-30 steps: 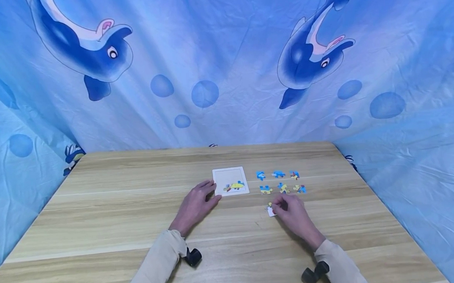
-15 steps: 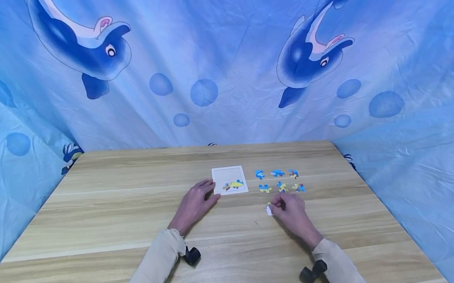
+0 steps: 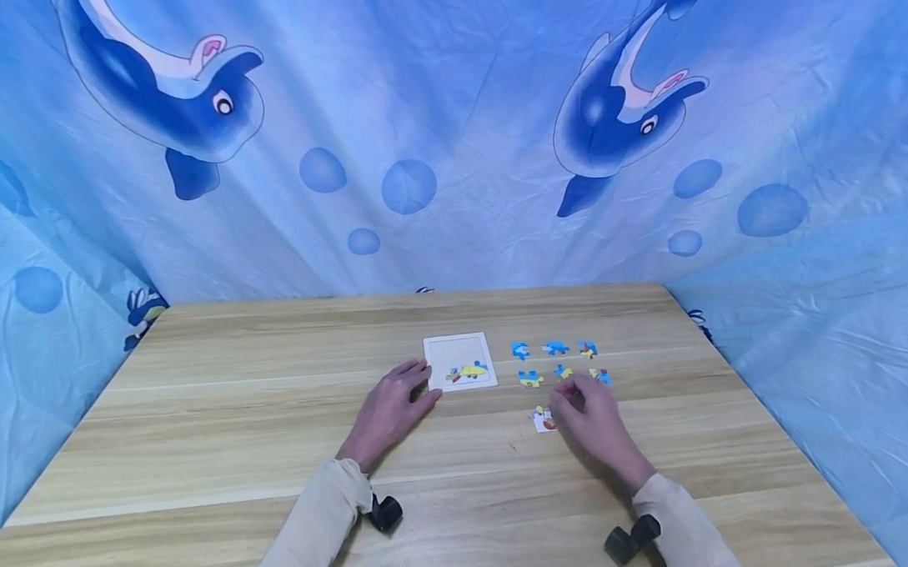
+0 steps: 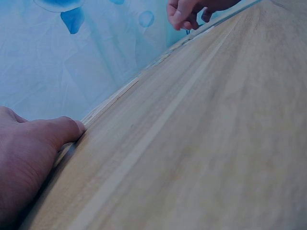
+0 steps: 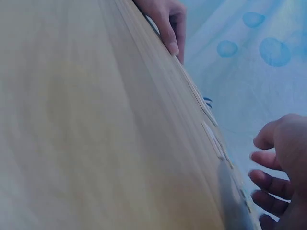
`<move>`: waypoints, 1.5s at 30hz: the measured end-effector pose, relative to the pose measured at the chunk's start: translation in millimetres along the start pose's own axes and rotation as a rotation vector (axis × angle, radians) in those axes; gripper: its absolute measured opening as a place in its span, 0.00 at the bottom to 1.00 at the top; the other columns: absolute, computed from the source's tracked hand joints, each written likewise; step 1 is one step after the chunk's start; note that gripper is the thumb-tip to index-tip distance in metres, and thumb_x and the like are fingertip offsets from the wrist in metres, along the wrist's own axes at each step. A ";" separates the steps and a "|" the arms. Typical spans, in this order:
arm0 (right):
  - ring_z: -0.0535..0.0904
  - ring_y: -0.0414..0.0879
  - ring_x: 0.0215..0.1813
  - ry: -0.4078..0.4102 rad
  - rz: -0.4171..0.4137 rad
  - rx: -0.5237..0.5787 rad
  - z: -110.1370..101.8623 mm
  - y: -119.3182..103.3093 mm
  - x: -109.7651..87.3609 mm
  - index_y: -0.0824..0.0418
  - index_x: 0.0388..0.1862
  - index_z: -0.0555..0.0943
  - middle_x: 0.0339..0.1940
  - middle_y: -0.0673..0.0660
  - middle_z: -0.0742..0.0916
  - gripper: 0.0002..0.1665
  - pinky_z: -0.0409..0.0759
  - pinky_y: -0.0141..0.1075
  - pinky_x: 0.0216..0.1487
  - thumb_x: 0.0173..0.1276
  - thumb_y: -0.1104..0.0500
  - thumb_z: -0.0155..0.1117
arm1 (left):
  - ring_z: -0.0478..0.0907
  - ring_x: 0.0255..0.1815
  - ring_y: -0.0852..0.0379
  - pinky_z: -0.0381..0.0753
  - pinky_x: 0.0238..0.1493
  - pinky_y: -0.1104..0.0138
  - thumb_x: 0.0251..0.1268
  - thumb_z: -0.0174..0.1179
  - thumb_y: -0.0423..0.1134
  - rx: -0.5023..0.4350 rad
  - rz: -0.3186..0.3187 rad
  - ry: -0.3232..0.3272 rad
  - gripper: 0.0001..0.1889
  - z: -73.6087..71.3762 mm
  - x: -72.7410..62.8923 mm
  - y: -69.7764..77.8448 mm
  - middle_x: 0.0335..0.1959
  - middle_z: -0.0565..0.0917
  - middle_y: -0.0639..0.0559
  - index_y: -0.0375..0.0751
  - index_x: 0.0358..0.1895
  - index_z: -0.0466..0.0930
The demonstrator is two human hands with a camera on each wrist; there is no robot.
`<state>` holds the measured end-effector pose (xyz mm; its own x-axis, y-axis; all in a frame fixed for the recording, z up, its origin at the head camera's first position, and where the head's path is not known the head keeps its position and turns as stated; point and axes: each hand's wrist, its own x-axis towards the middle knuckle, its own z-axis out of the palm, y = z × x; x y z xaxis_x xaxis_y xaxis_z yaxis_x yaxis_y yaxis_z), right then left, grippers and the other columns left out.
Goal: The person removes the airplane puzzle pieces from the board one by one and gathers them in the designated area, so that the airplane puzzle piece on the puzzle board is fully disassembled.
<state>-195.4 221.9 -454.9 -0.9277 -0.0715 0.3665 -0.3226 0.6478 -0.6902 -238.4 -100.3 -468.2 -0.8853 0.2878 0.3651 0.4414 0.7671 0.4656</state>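
My left hand point(image 3: 387, 409) rests at the near left corner of a white square puzzle tray point(image 3: 454, 351), thumb and fingers touching its edges. Yellow and blue puzzle pieces point(image 3: 472, 370) lie along the tray's near side. Just right of a white puzzle piece point(image 3: 543, 420) with a red patch and yellow tab, my right hand point(image 3: 596, 420) is raised above the table. The right wrist view has its fingers point(image 5: 271, 184) apart and loosely bent, holding nothing. That piece lies flat on the wood, its right end overlapped by the hand in the head view.
Beyond the right hand, loose puzzle pieces stand in two rows, among them a blue one point(image 3: 520, 350) and a yellow-blue one point(image 3: 530, 379). The right hand partly covers the nearer row. A dolphin-printed curtain point(image 3: 460, 233) hangs behind the wooden table point(image 3: 276, 348).
My right hand has let go of the white puzzle piece and risen a little up and to the right, uncovering more of it. The left hand stays at the tray.
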 end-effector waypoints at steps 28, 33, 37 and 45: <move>0.75 0.46 0.44 -0.143 -0.067 0.100 36.7 -31.6 36.0 0.65 0.46 0.78 0.39 0.53 0.80 0.11 0.77 0.41 0.46 0.66 0.63 0.61 | 0.72 0.64 0.46 0.73 0.63 0.52 0.64 0.62 0.52 0.002 0.013 0.002 0.25 -0.8 0.6 -0.2 0.62 0.77 0.45 0.40 0.58 0.80; 0.75 0.45 0.44 -0.169 -0.075 0.085 49.0 -37.5 42.8 0.64 0.47 0.78 0.39 0.52 0.80 0.11 0.78 0.40 0.47 0.66 0.62 0.61 | 0.72 0.64 0.46 0.73 0.62 0.52 0.64 0.62 0.53 0.004 0.010 0.004 0.25 -0.7 0.3 -0.6 0.62 0.77 0.45 0.41 0.58 0.80; 0.74 0.44 0.44 -0.199 -0.068 0.091 57.1 -43.0 46.4 0.63 0.48 0.78 0.40 0.51 0.80 0.12 0.77 0.40 0.47 0.68 0.60 0.61 | 0.72 0.64 0.46 0.73 0.62 0.51 0.64 0.62 0.52 0.006 0.013 0.008 0.25 -0.3 0.5 -0.7 0.62 0.77 0.45 0.41 0.58 0.80; 0.74 0.46 0.47 -0.197 -0.104 0.048 69.7 -48.1 52.6 0.63 0.48 0.79 0.42 0.54 0.81 0.13 0.75 0.41 0.51 0.67 0.59 0.62 | 0.72 0.64 0.46 0.74 0.62 0.52 0.64 0.62 0.52 0.001 0.021 0.000 0.24 -0.2 1.5 -0.8 0.61 0.78 0.45 0.41 0.58 0.80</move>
<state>-241.8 134.2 -445.9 -0.9064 -0.2854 0.3114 -0.4223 0.5930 -0.6856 -240.0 -100.6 -467.8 -0.8758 0.3041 0.3749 0.4599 0.7616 0.4566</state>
